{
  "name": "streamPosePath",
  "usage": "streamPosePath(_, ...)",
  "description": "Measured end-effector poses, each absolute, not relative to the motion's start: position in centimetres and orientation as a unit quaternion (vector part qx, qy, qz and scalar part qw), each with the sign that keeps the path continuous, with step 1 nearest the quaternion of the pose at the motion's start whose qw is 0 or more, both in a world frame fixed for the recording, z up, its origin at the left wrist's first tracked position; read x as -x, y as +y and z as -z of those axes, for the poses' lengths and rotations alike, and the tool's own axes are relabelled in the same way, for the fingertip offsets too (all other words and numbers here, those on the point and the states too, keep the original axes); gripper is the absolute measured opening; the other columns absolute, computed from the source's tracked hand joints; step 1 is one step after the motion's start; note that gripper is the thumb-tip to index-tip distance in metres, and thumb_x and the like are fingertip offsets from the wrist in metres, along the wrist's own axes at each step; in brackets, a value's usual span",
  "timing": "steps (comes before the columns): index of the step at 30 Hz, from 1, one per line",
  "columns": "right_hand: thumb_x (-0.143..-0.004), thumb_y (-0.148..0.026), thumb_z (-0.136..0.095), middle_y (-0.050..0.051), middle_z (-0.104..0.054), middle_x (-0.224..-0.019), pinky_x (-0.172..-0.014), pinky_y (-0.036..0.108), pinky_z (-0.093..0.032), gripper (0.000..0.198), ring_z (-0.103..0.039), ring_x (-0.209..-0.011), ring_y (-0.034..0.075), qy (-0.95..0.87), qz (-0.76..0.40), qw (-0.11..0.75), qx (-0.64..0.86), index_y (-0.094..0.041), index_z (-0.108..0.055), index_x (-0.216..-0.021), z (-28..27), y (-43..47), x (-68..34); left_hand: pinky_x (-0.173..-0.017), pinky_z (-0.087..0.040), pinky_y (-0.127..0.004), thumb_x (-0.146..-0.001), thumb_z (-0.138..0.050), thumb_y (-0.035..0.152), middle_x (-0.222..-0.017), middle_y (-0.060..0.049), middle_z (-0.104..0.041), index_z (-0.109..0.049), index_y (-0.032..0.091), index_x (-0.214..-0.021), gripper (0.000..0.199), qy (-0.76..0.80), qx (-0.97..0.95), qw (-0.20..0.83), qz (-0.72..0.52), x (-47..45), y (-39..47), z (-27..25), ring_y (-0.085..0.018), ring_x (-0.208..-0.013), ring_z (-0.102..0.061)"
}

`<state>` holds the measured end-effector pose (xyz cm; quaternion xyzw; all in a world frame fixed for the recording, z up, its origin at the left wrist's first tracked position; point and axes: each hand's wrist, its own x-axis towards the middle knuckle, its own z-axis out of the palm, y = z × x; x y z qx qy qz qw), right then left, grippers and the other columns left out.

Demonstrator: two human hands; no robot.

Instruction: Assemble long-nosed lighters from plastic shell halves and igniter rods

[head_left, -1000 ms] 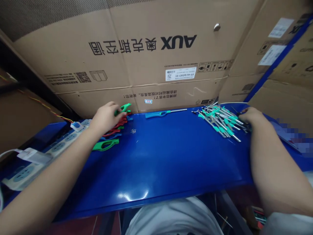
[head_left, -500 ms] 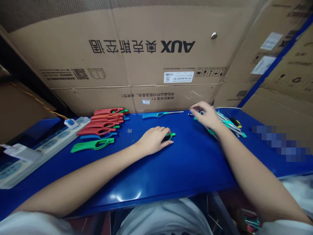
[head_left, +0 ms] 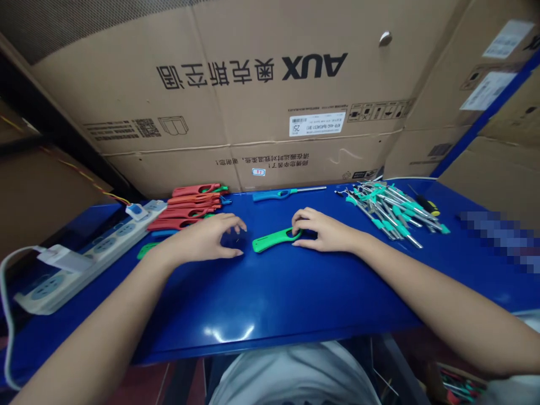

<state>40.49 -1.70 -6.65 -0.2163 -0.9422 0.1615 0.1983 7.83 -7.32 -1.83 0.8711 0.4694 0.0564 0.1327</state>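
A green lighter handle (head_left: 270,241) lies on the blue table in front of me, its looped end towards the right. My right hand (head_left: 323,232) pinches that looped end between thumb and fingers. To the left, my left hand (head_left: 206,239) hovers with thumb and fingers apart, holding nothing. Behind it sits a row of red lighter handles (head_left: 185,214), with blue and green ones partly covered by the hand and wrist. A blue lighter (head_left: 274,194) with a metal tube rests near the cardboard.
A pile of metal lighter tubes with teal parts (head_left: 392,211) lies at the right, beside a black-and-yellow screwdriver (head_left: 428,206). At the left runs a white power strip (head_left: 105,247) with plugs in it. A large cardboard sheet (head_left: 253,112) stands along the back.
My right hand has come from the tube pile to the green handle. My left hand has let go of that handle and moved left. The view has shifted slightly.
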Motion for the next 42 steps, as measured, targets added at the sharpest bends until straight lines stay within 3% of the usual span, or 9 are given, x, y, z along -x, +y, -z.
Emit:
streamPosePath(7,-0.093,-0.036,-0.064,0.01,-0.061,-0.111,-0.095,0.044,-0.049,0.015,-0.057,-0.106,0.025,-0.938,-0.172,0.197,0.226,-0.022,-0.068,-0.093,6.5,-1.5,-41.2,-0.062,-0.044,-0.029,-0.086,-0.06,0.048,-0.084,-0.003,-0.068,-0.062,0.023,-0.095,0.027,0.513,-0.851,0.11,-0.029,-6.3,-6.3,2.6,-0.02,-0.072,-0.063)
streamPosePath(14,-0.093,-0.037,-0.064,0.009,-0.061,-0.112,-0.095,0.044,-0.049,0.015,-0.057,-0.107,0.025,-0.938,-0.172,0.196,0.228,-0.023,-0.067,-0.093,6.8,-1.3,-41.3,-0.063,-0.043,-0.029,-0.091,-0.05,0.037,-0.078,-0.003,-0.068,-0.064,0.022,-0.088,0.021,0.506,-0.854,0.114,-0.05,-6.1,-5.1,4.0,-0.019,-0.067,-0.062)
streamPosePath(23,-0.093,-0.037,-0.063,0.009,-0.061,-0.112,-0.095,0.043,-0.049,0.014,-0.058,-0.106,0.025,-0.941,-0.161,0.197,0.224,-0.023,-0.067,-0.093,6.7,-1.3,-41.4,-0.062,-0.043,-0.03,-0.09,-0.052,0.037,-0.082,-0.003,-0.067,-0.064,0.022,-0.095,0.019,0.567,-0.817,0.037,-0.092,-5.2,-4.1,4.5,-0.021,-0.071,-0.062)
streamPosePath(27,-0.093,-0.036,-0.063,0.009,-0.063,-0.111,-0.095,0.043,-0.049,0.013,-0.059,-0.105,0.025,-0.94,-0.167,0.2,0.218,-0.024,-0.068,-0.095,6.5,-1.3,-41.5,-0.067,-0.045,-0.031,-0.092,-0.055,0.041,-0.09,-0.005,-0.066,-0.063,0.021,-0.101,0.023,0.544,-0.828,0.017,-0.131,-6.0,-4.7,4.2,-0.021,-0.077,-0.063)
streamPosePath(31,-0.093,-0.035,-0.063,0.008,-0.063,-0.111,-0.097,0.044,-0.048,0.012,-0.058,-0.106,0.025,-0.941,-0.16,0.203,0.217,-0.024,-0.066,-0.095,6.2,-1.4,-41.4,-0.084,-0.05,-0.034,-0.098,-0.051,0.049,-0.1,-0.007,-0.067,-0.065,0.02,-0.105,0.033,0.487,-0.847,0.05,-0.206,-8.8,-6.3,4.2,-0.023,-0.093,-0.064)
streamPosePath(34,-0.094,-0.034,-0.063,0.009,-0.062,-0.11,-0.095,0.042,-0.048,0.011,-0.057,-0.105,0.025,-0.942,-0.156,0.195,0.225,-0.023,-0.064,-0.095,5.9,-1.7,-41.3,-0.096,-0.049,-0.04,-0.089,-0.065,0.056,-0.113,-0.009,-0.067,-0.063,0.022,-0.116,0.044,0.456,-0.867,0.082,-0.186,-11.0,-7.5,4.9,-0.027,-0.108,-0.062)
streamPosePath(38,-0.095,-0.033,-0.061,0.009,-0.061,-0.109,-0.092,0.039,-0.049,0.011,-0.058,-0.104,0.024,-0.938,-0.149,0.204,0.236,-0.023,-0.064,-0.095,5.5,-1.9,-41.3,-0.101,-0.049,-0.041,-0.094,-0.062,0.039,-0.12,-0.01,-0.065,-0.061,0.021,-0.125,0.036,0.43,-0.877,0.12,-0.181,-12.3,-8.1,6.2,-0.026,-0.113,-0.061)
streamPosePath(42,-0.096,-0.033,-0.058,0.008,-0.064,-0.1,-0.087,0.037,-0.048,0.014,-0.06,-0.097,0.023,-0.911,-0.099,0.286,0.281,-0.021,-0.065,-0.092,5.0,-1.7,-41.5,-0.095,-0.052,-0.041,-0.09,-0.064,0.033,-0.112,-0.009,-0.067,-0.062,0.018,-0.123,0.036,0.449,-0.847,0.141,-0.247,-12.6,-8.0,7.2,-0.025,-0.103,-0.064)
